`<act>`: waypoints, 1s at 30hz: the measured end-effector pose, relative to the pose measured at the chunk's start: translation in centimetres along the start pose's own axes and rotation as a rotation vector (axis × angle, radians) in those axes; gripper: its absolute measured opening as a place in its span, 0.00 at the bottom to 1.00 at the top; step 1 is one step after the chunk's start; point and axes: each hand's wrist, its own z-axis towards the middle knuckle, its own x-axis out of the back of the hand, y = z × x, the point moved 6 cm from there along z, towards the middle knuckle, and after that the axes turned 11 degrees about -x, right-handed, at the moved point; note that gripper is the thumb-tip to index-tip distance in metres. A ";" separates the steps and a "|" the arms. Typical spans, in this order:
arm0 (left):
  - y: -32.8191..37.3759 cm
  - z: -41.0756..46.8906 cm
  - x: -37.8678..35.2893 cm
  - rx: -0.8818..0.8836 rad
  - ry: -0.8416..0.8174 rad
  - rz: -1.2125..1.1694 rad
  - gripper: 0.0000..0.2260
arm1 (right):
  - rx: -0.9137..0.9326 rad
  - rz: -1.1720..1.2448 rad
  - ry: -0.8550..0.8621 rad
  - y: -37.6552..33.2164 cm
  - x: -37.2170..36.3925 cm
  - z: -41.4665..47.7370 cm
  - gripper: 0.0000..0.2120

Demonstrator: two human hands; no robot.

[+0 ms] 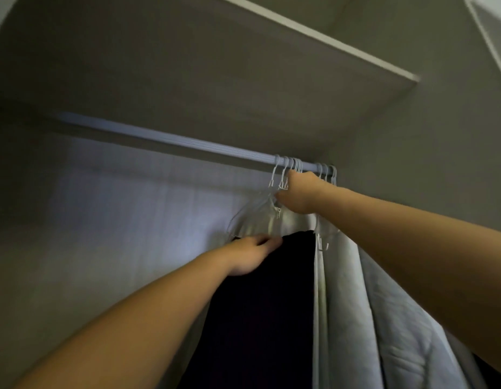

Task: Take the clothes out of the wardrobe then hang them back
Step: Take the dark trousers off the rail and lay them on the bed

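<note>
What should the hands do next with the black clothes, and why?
Probably lift the right hand a little, so the hanger comes off the rail. That hand grips the hanger just under the rail, its hook sits over the rail, and the left hand rests on the black clothes.

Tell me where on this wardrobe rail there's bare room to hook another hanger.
The rail is bare left of the hangers, beneath the shelf. The right end is crowded: hangers bunch up to the side wall, the right hand grips some of them, and the left hand rests on the dark garment.
</note>
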 end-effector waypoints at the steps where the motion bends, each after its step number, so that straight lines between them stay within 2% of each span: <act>1: -0.3 0.1 -0.1 -0.019 0.002 -0.025 0.30 | -0.030 0.075 -0.044 -0.1 -0.2 0.4 0.14; 3: -0.7 0.1 -0.2 -0.059 0.020 -0.057 0.24 | -0.133 0.273 -0.162 -0.3 -1.1 1.4 0.11; 5: -1.3 0.0 -0.3 -0.086 0.031 -0.066 0.22 | -0.299 0.580 -0.264 0.0 -2.4 2.0 0.10; 7: -1.6 -0.1 -0.4 -0.101 0.057 -0.060 0.23 | -0.413 0.784 -0.363 0.0 -3.5 2.2 0.10; 11: -1.9 0.1 -0.7 -0.120 0.101 -0.060 0.22 | -0.479 1.101 -0.435 -0.4 -4.4 3.2 0.13; 14: -2.2 0.3 -0.9 -0.113 0.098 -0.072 0.24 | -0.461 1.246 -0.441 -0.7 -4.8 3.7 0.14; 19: -3.1 0.4 -1.0 -0.102 0.168 -0.031 0.35 | -0.351 1.312 -0.360 -1.4 -3.7 3.1 0.14; 21: -2.8 0.3 -0.7 -0.120 0.225 -0.005 0.33 | -0.296 1.309 -0.298 -1.4 -2.5 2.5 0.12; 23: -2.0 0.0 0.1 -0.162 0.324 0.046 0.28 | -0.239 1.305 -0.249 -0.9 -0.9 1.6 0.09; 25: -0.8 -0.6 1.2 -0.205 0.435 0.092 0.27 | -0.189 1.270 -0.205 0.2 0.7 0.6 0.06; 30: 3.0 -2.3 3.4 -0.246 0.687 0.112 0.35 | -0.146 1.048 -0.095 5.3 5.4 -3.0 0.07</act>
